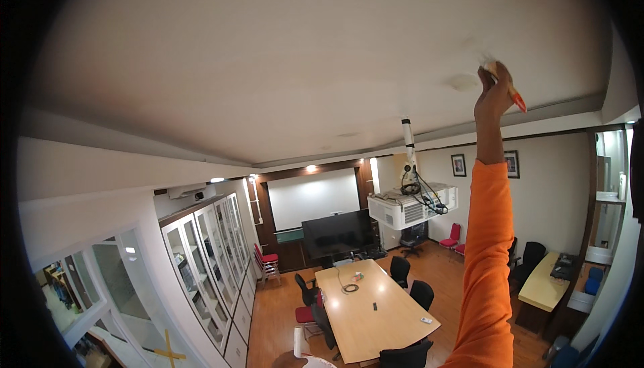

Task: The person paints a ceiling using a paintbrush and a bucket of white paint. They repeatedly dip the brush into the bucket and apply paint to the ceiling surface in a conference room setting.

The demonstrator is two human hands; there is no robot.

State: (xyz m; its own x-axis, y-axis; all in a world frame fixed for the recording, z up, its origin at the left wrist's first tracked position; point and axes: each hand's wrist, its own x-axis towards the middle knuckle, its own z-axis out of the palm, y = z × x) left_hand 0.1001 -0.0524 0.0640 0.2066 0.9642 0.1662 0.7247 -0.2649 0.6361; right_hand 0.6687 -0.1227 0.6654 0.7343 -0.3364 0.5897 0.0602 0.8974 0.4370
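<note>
Light is moderate; the ceiling (268, 53) at twelve o'clock looks dull and softly shaded. Lamps (311, 168) glow near centre and at nine. The screen (314, 197) shines pale. Glare spots the tabletop (365, 331) between five and six. Straight edges bend outward; black swallows the corners.

The right arm (493, 143) in an orange fabric sleeve (487, 247) stretches upward. The bare right hand (494, 94) bends its fingers in a pinching grip; the left hand (285, 361) barely shows below.

Pt. of brush (515, 96) hidden by R hand (494, 94).
</note>
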